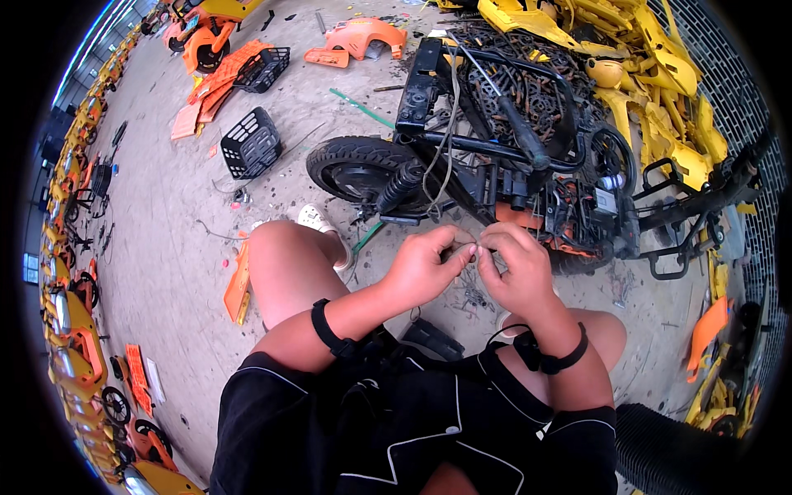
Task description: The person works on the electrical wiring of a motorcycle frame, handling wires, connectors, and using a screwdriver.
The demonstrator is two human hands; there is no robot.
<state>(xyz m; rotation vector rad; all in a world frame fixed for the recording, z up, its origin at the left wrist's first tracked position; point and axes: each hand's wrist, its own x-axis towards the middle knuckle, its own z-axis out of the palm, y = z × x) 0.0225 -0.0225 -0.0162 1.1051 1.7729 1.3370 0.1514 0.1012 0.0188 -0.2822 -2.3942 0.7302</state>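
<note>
My left hand (429, 262) and my right hand (518, 264) meet at the fingertips above my knees. Both are closed in a pinch, thumbs and forefingers nearly touching. Whatever lies between the fingertips is too small to name. Just beyond them stands a stripped black scooter frame (470, 148) with its rear wheel (356, 169) on the left and handlebars at the right. A screwdriver (521, 132) with a long shaft and dark handle rests across the frame. A grey cable (450, 124) hangs down over it. Bundled wiring (575, 216) shows on the frame near my right hand.
Behind the frame lies a heap of dark metal parts (528, 70), with yellow body panels (660, 124) piled beyond. Black baskets (252, 143) and orange panels (363, 40) lie on the floor to the left. Rows of yellow scooters (78, 346) line the left side. A dark object (433, 338) sits between my legs.
</note>
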